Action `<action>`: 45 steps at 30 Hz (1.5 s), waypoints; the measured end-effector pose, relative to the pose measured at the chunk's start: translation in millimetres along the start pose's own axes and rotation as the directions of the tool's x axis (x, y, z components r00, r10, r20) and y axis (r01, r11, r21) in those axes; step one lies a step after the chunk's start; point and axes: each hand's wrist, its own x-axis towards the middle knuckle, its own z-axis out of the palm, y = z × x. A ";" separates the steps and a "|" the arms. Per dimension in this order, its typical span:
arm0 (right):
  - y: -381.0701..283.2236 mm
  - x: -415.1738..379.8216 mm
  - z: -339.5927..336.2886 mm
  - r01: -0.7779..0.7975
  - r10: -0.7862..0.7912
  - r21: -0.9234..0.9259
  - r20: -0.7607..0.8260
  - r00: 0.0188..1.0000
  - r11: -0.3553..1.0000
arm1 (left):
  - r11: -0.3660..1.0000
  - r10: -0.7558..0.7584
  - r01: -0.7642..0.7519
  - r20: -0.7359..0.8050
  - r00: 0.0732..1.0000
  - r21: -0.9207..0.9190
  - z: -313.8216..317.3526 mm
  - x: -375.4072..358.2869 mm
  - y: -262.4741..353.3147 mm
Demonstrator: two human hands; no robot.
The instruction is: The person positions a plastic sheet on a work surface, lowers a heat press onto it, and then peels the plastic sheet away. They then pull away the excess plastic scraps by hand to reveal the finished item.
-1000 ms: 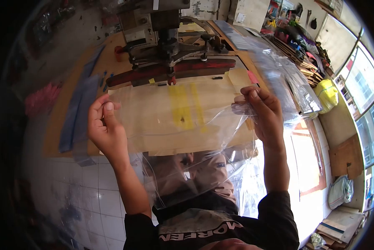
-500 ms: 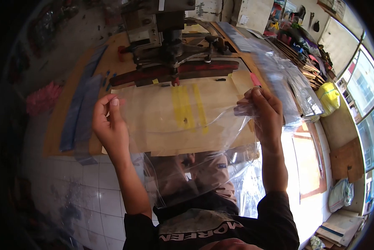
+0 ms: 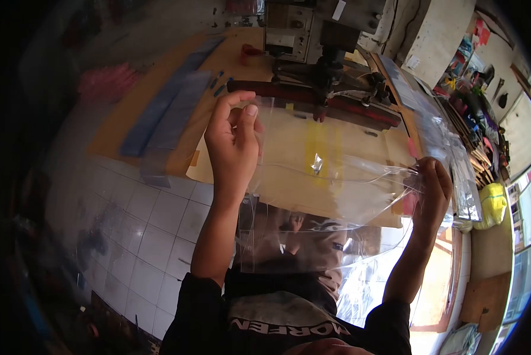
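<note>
A big clear see-through plastic bag (image 3: 330, 195) hangs in the air in front of the person, held up between both hands. It is stretched wide, and its lower part droops down toward the person's dark shirt (image 3: 277, 319).

The left hand (image 3: 233, 145) pinches the bag's top left corner. The thumb and fingers are closed tight on the thin plastic, up high. The right hand (image 3: 432, 192) pinches the bag's right edge, lower down. Its fingers are curled shut on the plastic too.

Right behind the bag lies a flat tan sheet of cardboard (image 3: 295, 177) with a yellow stripe (image 3: 319, 148) on it. You can see it through the plastic.

Past the cardboard stands a grey metal machine (image 3: 319, 35) with a long dark red bar (image 3: 313, 97) across its bottom. It sits on a brown wooden table (image 3: 141, 106). A long blue strip (image 3: 171, 103) lies on the table to the left.

To the right, a pile of shiny clear bags (image 3: 449, 160) rests near the right hand. A yellow bag (image 3: 493, 204) sits farther off. White floor tiles (image 3: 135, 225) show below the table.
</note>
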 end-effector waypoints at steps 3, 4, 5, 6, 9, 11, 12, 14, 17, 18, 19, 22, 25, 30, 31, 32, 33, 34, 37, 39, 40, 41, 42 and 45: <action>-1.1 -0.6 -4.5 0.018 -0.018 -0.028 -0.003 1.000 0.999 | 1.000 0.016 -0.016 0.001 1.000 -0.027 0.8 -4.0 3.6; -1.0 -1.0 -6.0 0.040 -0.041 -0.026 -0.005 0.999 0.999 | 0.997 0.054 -0.055 -0.018 0.998 -0.059 2.5 -5.0 3.1; -1.6 -2.0 -6.7 0.041 -0.041 -0.023 0.002 0.999 0.999 | 0.991 0.092 -0.095 -0.036 0.995 -0.091 3.7 -6.0 3.6; -2.4 -2.8 -7.2 0.036 -0.036 -0.015 -0.006 0.999 0.999 | 0.991 0.085 -0.088 -0.034 0.996 -0.103 3.6 -6.5 4.9; -3.9 -3.8 -4.8 0.029 -0.029 0.006 -0.038 0.999 1.000 | 0.988 0.070 -0.071 -0.010 0.997 -0.140 1.2 -9.6 6.7; -6.7 -6.0 -3.3 0.013 -0.011 0.028 -0.062 0.998 1.000 | 0.986 0.086 -0.081 0.030 0.996 -0.149 -3.0 -10.0 7.9; -6.6 -6.2 -4.3 0.015 -0.013 0.028 -0.062 0.998 0.999 | 0.984 0.099 -0.087 0.071 0.993 -0.156 -4.3 -9.9 8.0; -5.9 -5.7 -6.4 -0.005 0.008 0.063 -0.041 0.999 0.998 | 0.981 0.141 -0.129 0.072 0.987 -0.146 -4.5 -9.2 7.2; -7.5 -6.0 -3.4 -0.024 0.028 0.069 -0.066 0.997 0.997 | 0.975 0.193 -0.180 0.087 0.977 -0.133 -6.2 -6.9 4.9; -8.7 -5.9 -2.4 -0.022 0.026 0.071 -0.064 0.998 0.997 | 0.973 0.205 -0.191 0.100 0.974 -0.130 -7.4 -5.6 4.2; -10.3 -6.6 -1.6 -0.025 0.029 0.070 -0.055 0.998 0.997 | 0.973 0.207 -0.194 0.098 0.974 -0.128 -8.6 -4.8 3.2; -9.9 -8.7 -2.2 -0.041 0.043 0.068 -0.038 0.998 0.997 | 0.973 0.215 -0.203 0.111 0.970 -0.111 -13.7 -3.8 3.8; -9.2 -10.6 -2.7 -0.063 0.065 0.075 -0.034 0.997 0.995 | 0.990 0.134 -0.125 0.155 0.979 -0.066 -21.6 -6.4 9.2; -11.6 -15.1 -0.8 -0.063 0.067 0.112 -0.037 0.997 0.992 | 0.980 0.071 -0.013 0.284 0.956 -0.200 -36.9 -6.0 17.4; -12.7 -15.6 -3.2 -0.060 0.062 0.112 -0.016 0.998 0.992 | 0.981 0.073 -0.018 0.277 0.958 -0.195 -39.9 -6.2 19.8; -13.0 -15.2 -4.9 -0.056 0.056 0.115 0.008 0.998 0.992 | 0.977 0.051 0.021 0.331 0.942 -0.211 -43.1 -6.0 22.7; -12.0 -15.4 -6.5 -0.061 0.062 0.136 -0.004 0.998 0.989 | 0.973 0.031 0.061 0.384 0.923 -0.223 -47.0 -5.8 25.2; -13.0 -15.9 -6.6 -0.066 0.068 0.135 -0.009 0.998 0.989 | 0.969 0.011 0.094 0.423 0.906 -0.228 -51.1 -6.7 27.9; -15.8 -20.4 -7.4 -0.098 0.095 0.176 0.026 0.995 0.979 | 0.975 0.028 0.066 0.413 0.910 -0.212 -56.0 -11.4 27.4; -14.5 -23.4 -0.7 -0.077 0.085 0.137 -0.049 0.995 0.988 | 0.988 0.052 -0.001 0.329 0.943 -0.155 -54.7 -15.0 28.4; -14.7 -24.1 5.5 -0.073 0.081 0.097 -0.085 0.993 0.993 | 0.989 0.034 0.015 0.326 0.945 -0.146 -56.8 -15.1 24.5; -13.1 -24.5 7.1 -0.101 0.114 0.133 -0.091 0.989 0.986 | 0.990 0.014 0.033 0.330 0.944 -0.137 -59.1 -15.7 21.1; -13.0 -24.3 8.5 -0.084 0.091 0.106 -0.062 0.994 0.991 | 0.988 0.006 0.045 0.328 0.945 -0.148 -60.8 -15.4 16.9; -15.6 -22.3 12.1 -0.061 0.062 0.055 -0.015 0.998 0.997 | 0.990 -0.014 0.052 0.275 0.961 -0.129 -62.7 -15.4 14.9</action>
